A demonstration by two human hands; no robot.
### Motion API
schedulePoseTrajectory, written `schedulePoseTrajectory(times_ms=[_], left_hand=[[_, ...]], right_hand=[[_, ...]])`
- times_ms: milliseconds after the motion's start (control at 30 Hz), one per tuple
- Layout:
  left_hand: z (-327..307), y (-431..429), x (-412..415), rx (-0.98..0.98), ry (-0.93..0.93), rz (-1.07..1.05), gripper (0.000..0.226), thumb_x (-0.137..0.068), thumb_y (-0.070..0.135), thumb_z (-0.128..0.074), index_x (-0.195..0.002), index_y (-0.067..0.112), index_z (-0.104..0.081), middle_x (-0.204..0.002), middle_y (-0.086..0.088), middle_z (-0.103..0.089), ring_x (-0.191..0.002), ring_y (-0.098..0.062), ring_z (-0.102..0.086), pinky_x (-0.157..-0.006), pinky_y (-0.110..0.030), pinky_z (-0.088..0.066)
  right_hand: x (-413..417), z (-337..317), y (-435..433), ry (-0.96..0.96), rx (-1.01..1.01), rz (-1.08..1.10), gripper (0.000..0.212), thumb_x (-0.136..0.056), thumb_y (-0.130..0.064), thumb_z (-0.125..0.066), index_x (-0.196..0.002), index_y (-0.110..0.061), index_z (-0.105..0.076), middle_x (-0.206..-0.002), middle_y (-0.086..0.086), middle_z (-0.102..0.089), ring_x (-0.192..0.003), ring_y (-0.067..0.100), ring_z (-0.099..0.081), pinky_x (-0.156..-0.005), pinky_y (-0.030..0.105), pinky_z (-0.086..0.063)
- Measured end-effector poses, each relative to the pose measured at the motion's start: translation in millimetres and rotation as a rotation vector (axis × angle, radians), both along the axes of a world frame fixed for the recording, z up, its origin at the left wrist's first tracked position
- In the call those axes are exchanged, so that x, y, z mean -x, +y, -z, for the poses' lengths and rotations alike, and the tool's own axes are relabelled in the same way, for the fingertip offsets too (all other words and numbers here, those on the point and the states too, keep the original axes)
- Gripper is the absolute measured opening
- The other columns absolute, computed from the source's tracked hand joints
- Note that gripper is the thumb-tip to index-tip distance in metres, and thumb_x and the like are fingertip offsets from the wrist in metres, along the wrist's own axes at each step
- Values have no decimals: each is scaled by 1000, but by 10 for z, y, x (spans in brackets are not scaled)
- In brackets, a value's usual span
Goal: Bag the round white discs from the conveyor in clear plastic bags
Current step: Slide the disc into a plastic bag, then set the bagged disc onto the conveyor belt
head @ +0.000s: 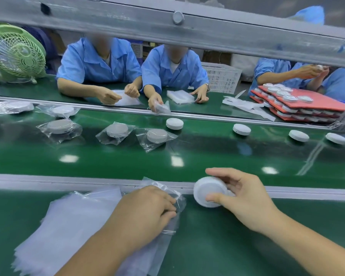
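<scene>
My right hand [241, 198] grips a round white disc [207, 191] on its edge, just over the near rail of the conveyor. My left hand [145, 208] pinches the mouth of a clear plastic bag [176, 198] that lies on top of a stack of clear bags [68, 226] on the near green bench. The disc is a short way right of the bag's mouth, apart from it. Several bare white discs [174, 123] ride the green belt [207, 154] further out, and several bagged discs [156, 136] lie on the belt to the left.
A grey rail [68, 181] separates my bench from the belt. Across the belt, three people in blue coats handle bags and discs. Red trays of discs [307, 104] are stacked at the far right, a green fan [16, 52] stands at the far left, and a grey beam [167, 26] crosses overhead.
</scene>
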State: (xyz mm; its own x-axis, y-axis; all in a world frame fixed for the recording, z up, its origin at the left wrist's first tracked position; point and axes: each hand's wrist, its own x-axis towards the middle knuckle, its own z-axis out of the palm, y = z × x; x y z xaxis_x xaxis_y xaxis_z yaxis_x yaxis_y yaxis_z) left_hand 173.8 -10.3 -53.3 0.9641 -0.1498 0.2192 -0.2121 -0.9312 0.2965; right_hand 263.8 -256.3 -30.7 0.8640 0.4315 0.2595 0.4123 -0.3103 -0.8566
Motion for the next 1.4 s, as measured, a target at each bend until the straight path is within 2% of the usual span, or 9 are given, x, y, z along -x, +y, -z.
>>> schedulePoseTrajectory(times_ms=[133,267,467,600,700,800,1100,1267,1400], left_hand=[[-21,37,-22,228,-90,-105,18,-91,45,-54,-96,41,-71,-102,36,-64,-100,8,-58,-78,-23,-53],[-114,-20,-23,559,-124,-176,11,-90,41,-65,-87,45,-74,-93,39,-67,-93,11,-63,-78,-19,-50],[-232,-25,57,988,180,139,50,-70,50,-85,-117,41,-71,-118,16,-72,-113,-6,-66,-98,-31,-51],[-193,-134,51,760,5,118,55,-74,34,-88,-122,46,-63,-115,22,-70,-107,-4,-66,-89,-23,-52],[-158,-248,73,920,-93,69,53,-82,29,-83,-124,48,-57,-118,18,-69,-107,-5,-66,-84,-15,-51],[-111,-326,71,1093,-125,45,56,-82,32,-81,-127,51,-53,-124,16,-66,-111,-7,-66,-88,-17,-53],[-168,-177,21,910,-45,89,90,-64,34,-93,-135,56,-41,-125,23,-63,-107,-3,-65,-81,-12,-52],[-174,-127,13,820,78,76,96,-67,35,-89,-137,64,-30,-105,18,-71,-75,-12,-74,-78,-35,-60],[-204,-160,21,868,6,84,77,-72,33,-84,-131,58,-42,-113,21,-69,-94,-3,-71,-85,-26,-57]], right_hand=[[159,-77,46,-589,80,-184,23,-74,0,-88,-84,-20,-83,-99,-17,-77,-93,4,-74,-99,26,-52],[223,-85,131,-678,64,-168,10,-73,-11,-87,-73,-20,-82,-90,-19,-77,-94,7,-72,-98,38,-51],[267,-149,276,-422,-207,-137,23,-62,-18,-95,-77,-29,-82,-90,-14,-79,-86,18,-73,-74,25,-57],[243,-178,342,-114,-317,-70,30,-54,-36,-100,-78,-36,-82,-98,-8,-80,-96,15,-74,-80,25,-57],[166,-236,422,71,-279,-141,45,-53,-44,-99,-94,-33,-83,-133,-11,-69,-129,7,-59,-102,29,-49],[122,-343,512,295,-252,-251,49,-61,-27,-97,-106,-37,-80,-122,-4,-75,-109,7,-71,-87,23,-56],[243,-250,577,242,-392,-179,44,-65,-20,-92,-106,-34,-79,-107,4,-79,-96,15,-75,-79,22,-57],[274,-281,561,201,-432,-227,46,-56,-51,-97,-97,-33,-83,-114,1,-77,-110,16,-72,-86,25,-56],[233,-308,573,311,-497,-291,50,-57,-44,-98,-102,-29,-82,-117,3,-76,-106,14,-73,-84,24,-57]])
